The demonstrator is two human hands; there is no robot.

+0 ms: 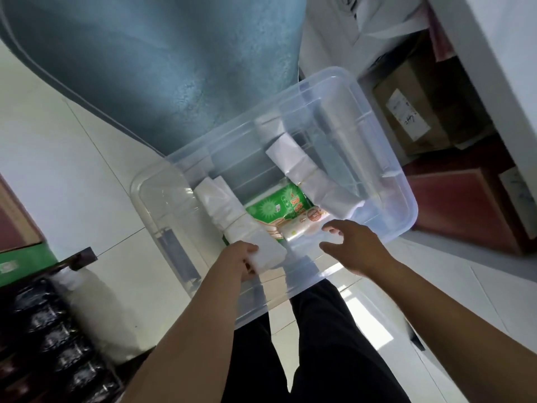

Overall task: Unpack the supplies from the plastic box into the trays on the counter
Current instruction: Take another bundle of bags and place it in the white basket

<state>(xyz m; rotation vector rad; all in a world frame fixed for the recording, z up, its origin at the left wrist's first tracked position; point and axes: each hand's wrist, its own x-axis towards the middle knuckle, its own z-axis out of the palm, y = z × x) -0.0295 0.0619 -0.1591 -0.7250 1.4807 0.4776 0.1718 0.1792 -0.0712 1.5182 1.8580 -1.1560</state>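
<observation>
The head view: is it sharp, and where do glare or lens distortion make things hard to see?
Head view: mostly soft, with slight blur; the wide-angle lens bends the clear plastic box and floor lines. Bright light washes out the white floor tile beside the legs. The left hand holds a white bundle; the right hand is open above a small roll, whose print is unreadable.

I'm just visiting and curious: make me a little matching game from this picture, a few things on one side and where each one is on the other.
Things:
1. left hand
2. right hand
3. green packet
4. cardboard carton

Places:
A. flat on the floor of the clear plastic box
B. outside the box, at upper right
C. gripping the near end of a white bundle
D. open, fingers spread over a small roll

Pairs: 1-C, 2-D, 3-A, 4-B
</observation>
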